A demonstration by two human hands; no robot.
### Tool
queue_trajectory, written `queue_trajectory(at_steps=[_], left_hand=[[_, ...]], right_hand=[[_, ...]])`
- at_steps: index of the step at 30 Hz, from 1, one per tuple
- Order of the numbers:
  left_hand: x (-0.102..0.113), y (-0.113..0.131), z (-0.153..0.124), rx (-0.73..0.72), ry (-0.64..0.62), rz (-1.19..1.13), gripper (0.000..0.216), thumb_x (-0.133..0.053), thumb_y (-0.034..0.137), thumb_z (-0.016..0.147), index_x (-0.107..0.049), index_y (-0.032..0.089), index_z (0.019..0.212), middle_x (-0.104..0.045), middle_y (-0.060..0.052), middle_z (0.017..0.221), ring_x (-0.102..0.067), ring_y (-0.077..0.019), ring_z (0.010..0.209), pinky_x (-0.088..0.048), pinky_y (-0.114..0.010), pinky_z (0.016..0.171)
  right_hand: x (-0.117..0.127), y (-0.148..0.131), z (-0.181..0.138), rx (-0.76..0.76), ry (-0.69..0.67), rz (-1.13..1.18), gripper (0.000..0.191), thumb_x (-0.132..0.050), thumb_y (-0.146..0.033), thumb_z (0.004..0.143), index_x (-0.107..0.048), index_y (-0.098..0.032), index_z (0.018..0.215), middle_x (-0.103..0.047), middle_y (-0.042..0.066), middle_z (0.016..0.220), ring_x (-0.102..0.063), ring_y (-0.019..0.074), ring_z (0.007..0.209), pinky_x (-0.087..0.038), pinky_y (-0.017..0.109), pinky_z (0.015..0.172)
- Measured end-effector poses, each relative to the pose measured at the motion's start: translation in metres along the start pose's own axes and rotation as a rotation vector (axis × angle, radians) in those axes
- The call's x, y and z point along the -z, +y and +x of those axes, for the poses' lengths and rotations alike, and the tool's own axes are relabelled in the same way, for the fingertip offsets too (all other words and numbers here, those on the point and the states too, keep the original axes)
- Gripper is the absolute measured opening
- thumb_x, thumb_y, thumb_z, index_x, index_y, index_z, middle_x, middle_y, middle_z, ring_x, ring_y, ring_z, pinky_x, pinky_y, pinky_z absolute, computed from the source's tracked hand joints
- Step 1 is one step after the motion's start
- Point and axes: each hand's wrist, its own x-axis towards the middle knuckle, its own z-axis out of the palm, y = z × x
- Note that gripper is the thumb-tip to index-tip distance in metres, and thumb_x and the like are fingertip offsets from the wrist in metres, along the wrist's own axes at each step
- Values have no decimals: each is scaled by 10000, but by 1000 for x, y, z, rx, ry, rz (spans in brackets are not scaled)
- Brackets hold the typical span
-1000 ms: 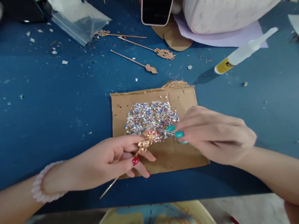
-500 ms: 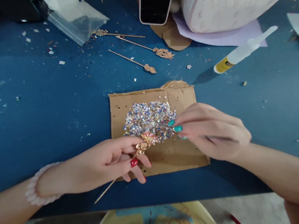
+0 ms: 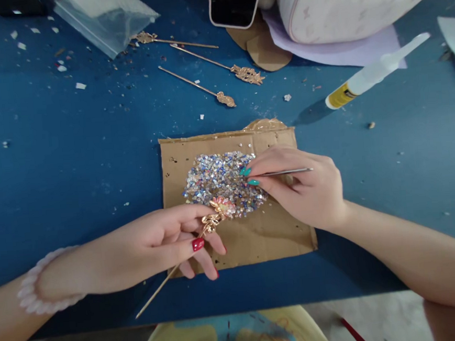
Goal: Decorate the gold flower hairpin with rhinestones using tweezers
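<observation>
My left hand [image 3: 166, 246] pinches a gold hairpin [image 3: 211, 221] by its ornate head; the long pin runs back down to the left under my fingers. The head rests at the near edge of a pile of small shiny rhinestones [image 3: 220, 179] on a piece of brown cardboard [image 3: 268, 235]. My right hand [image 3: 303, 188] is closed around a thin metal pick [image 3: 286, 172], its tip over the right side of the pile.
Three more gold hairpins [image 3: 222, 97] lie beyond the cardboard. A glue bottle [image 3: 369, 75] lies at the right, a phone [image 3: 233, 2] and a pale bag [image 3: 348, 3] at the back, a clear plastic bag [image 3: 105, 17] at the back left. Small scraps dot the blue table [image 3: 54, 168].
My right hand has moved up and away from the hairpin head to the pile's right side, and the pick's handle now shows. My left hand has held nearly still.
</observation>
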Motion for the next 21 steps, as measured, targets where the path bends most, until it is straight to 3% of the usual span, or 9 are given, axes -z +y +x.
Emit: queue_trajectory(at_steps=[21], left_hand=[[-1,2,1,41,-6,-49,218,-551,344,1097,-617,274,1293,-727,-38,1203,-781,-148,974,-602,-194,774]], right_hand=[[-1,1,-1,-3,-20,-18,208,-654,-56,944,-752,-236,912,-820,22,890,-781,169,826,-664,303,744]])
